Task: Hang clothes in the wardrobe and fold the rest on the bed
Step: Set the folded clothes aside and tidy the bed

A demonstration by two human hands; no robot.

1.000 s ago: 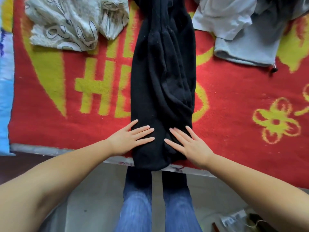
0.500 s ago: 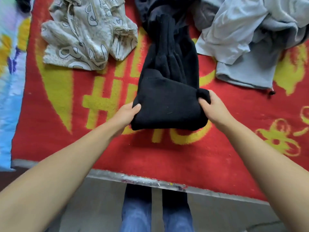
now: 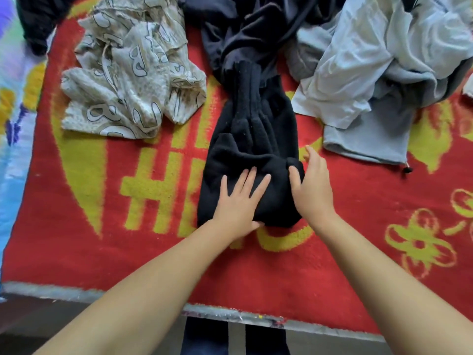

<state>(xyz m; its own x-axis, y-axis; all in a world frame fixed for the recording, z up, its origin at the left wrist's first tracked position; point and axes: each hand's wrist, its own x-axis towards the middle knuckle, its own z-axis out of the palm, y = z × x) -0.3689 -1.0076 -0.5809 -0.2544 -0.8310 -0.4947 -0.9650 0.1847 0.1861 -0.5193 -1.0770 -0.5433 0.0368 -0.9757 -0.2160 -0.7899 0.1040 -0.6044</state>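
Head view: I see the black garment (image 3: 252,160) folded over on the red blanket (image 3: 107,226). My left hand (image 3: 239,201) presses flat on its fold, fingers straight; right hand (image 3: 311,185) touches its side, fingers relaxed.

Setting: a home bedroom, seen from standing height at the edge of a bed. Evidence: a red plush blanket (image 3: 332,278) with yellow characters and flower motifs covers the surface, its bound hem running along the near edge. Loose household laundry lies on it: a beige patterned garment (image 3: 128,80), a black fleece garment (image 3: 256,129), a pale white-and-grey heap (image 3: 378,73). A multicoloured sheet (image 3: 12,124) shows at left. Bare grey floor below the hem; the person's jeans visible there.
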